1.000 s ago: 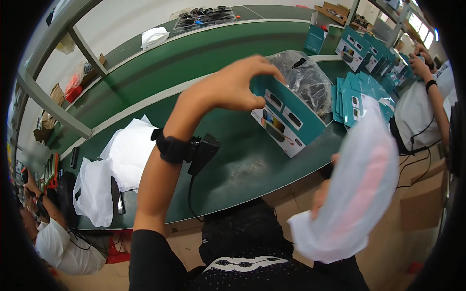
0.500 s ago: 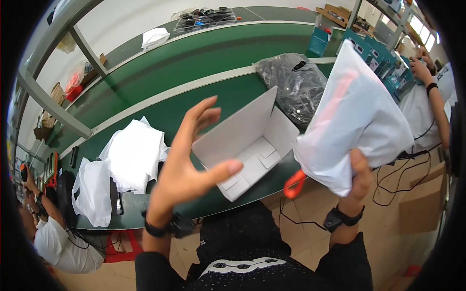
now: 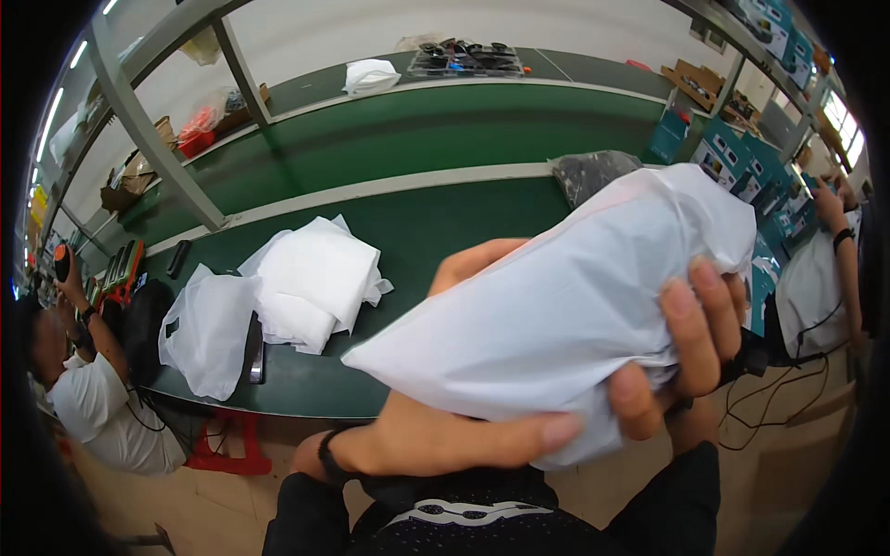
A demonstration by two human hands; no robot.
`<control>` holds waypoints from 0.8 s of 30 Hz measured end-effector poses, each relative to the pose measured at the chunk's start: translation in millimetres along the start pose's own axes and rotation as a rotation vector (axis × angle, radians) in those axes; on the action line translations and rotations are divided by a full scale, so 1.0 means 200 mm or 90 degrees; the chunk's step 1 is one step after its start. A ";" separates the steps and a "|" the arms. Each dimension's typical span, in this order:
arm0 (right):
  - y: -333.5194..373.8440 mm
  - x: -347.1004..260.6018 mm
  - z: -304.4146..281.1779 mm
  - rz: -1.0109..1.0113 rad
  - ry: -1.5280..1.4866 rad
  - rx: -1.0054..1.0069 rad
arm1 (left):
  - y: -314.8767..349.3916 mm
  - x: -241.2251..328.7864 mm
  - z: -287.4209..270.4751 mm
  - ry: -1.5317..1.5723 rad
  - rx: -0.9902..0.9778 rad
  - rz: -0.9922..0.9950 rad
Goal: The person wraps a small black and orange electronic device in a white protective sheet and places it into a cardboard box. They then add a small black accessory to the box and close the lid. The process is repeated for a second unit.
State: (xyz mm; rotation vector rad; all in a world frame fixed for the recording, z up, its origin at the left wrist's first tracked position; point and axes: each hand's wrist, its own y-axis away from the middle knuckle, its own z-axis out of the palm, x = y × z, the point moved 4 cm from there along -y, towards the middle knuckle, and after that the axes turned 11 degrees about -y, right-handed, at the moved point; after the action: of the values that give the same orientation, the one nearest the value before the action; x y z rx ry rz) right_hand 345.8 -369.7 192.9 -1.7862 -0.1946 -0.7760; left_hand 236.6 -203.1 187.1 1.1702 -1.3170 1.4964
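Note:
A white plastic bag (image 3: 547, 306), bulging with contents I cannot make out, is held up close in front of my chest. My left hand (image 3: 454, 435) grips it from the left, thumb along the lower edge and fingers behind. On the right side, the curled fingers of my right hand (image 3: 681, 347) press into the bag. Its pointed corner sticks out to the left. To the left on the green table (image 3: 436, 208) lie a stack of white bags (image 3: 320, 278) and a loose, crumpled white bag (image 3: 213, 324).
A grey plastic bag of parts (image 3: 593, 176) lies behind the held bag. Teal boxes (image 3: 732, 153) stand at the far right, near a co-worker's arm (image 3: 839, 241). Another person (image 3: 102, 398) sits at the left. A metal frame post (image 3: 158, 139) rises at the left.
The bag has moved left and closer, and my left hand, free before, now grips it too. The open white box seen on the table earlier is out of sight.

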 end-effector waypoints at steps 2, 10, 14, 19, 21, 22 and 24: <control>-0.05 -0.01 0.03 -0.036 -0.014 -0.041 | -0.01 -0.01 -0.01 0.046 0.049 -0.004; -0.30 0.13 -0.21 0.239 -0.341 -0.285 | -0.03 0.04 -0.14 -0.344 0.079 0.401; -0.34 0.12 -0.06 0.202 -0.453 -0.388 | -0.05 0.09 -0.10 -0.358 -0.075 0.441; -0.26 0.16 -0.12 0.312 -0.499 -0.360 | -0.08 0.10 -0.01 -0.473 -0.033 0.497; -0.20 0.19 -0.19 0.344 -0.375 -0.317 | -0.08 0.00 0.00 -0.515 0.115 0.452; -0.18 0.19 -0.15 0.338 -0.382 -0.291 | -0.02 -0.06 -0.02 -0.590 0.222 0.363; -0.17 0.20 -0.15 0.344 -0.344 -0.275 | 0.00 -0.28 -0.04 -0.597 0.280 0.187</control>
State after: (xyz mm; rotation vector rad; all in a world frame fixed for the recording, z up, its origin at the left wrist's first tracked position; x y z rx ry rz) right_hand 348.1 -394.0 249.1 -2.2896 0.1152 0.0731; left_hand 250.1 -195.7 131.8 2.2109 -1.8666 1.5339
